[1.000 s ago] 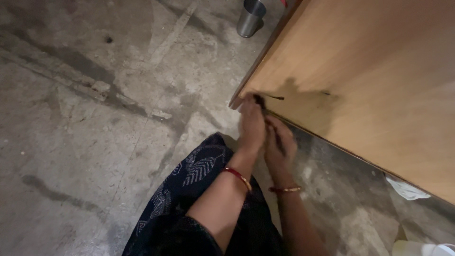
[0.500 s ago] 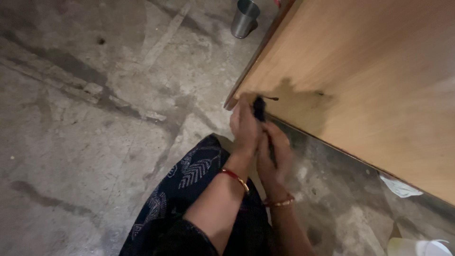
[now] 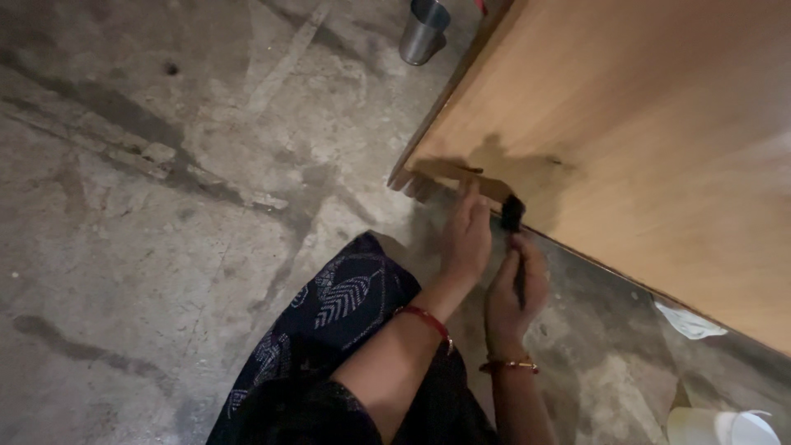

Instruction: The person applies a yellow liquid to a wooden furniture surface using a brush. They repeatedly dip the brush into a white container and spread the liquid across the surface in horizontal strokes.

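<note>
Floor (image 3: 165,247): rough grey concrete, stained and cracked.
Steel cup (image 3: 424,31): smooth round metal, upright on the floor at the board's far corner.
Left hand (image 3: 468,235): fingers stretched nearly flat, tips touching the board's lower edge, holding nothing.
Brush (image 3: 512,216): dark bristle tip against that same edge.
Right hand (image 3: 515,292): closed around the brush handle.
Wooden board (image 3: 643,124): smooth tan laminate, flat face.

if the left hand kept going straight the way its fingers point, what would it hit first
Most likely the lower edge of the wooden panel: the left hand points up at it, fingertips at or nearly touching it. Depth is unclear, so contact may already exist.
</note>
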